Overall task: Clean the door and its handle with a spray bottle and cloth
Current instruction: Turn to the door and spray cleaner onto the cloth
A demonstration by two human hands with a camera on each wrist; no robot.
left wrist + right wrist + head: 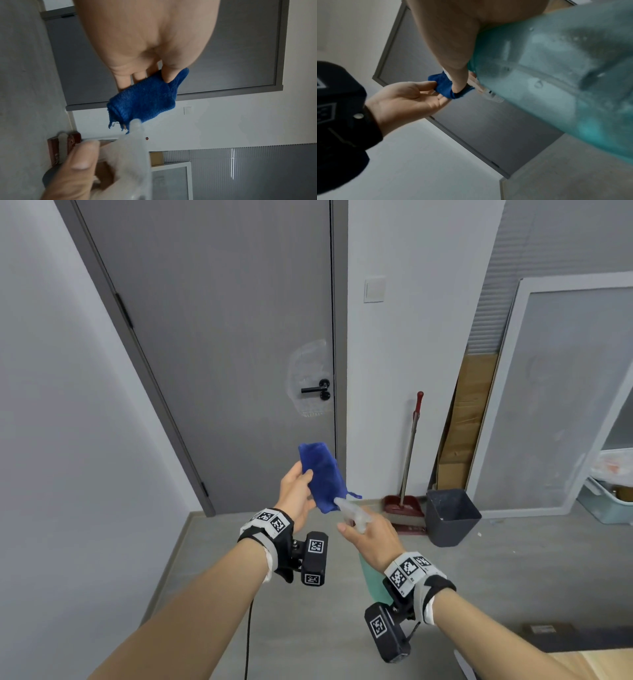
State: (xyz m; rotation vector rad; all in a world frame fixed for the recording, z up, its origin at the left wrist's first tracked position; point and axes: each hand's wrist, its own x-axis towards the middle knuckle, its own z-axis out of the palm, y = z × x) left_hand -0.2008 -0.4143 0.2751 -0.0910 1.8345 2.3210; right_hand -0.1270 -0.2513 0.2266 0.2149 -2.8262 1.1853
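A teal translucent bottle (556, 81) is seen large at the right, gripped by the right hand (453, 40), whose thumb is stretched down along the bottle's neck. Droplets are seen inside the bottle wall. A clear trigger (489, 93) is visible just below the thumb. A blue cloth (445, 86) is pinched between the thumb and fingers of the left hand (406, 98), just beside the nozzle end. A grey door (479, 128) in its frame is seen behind, tilted, with white wall (419, 162) beside it.
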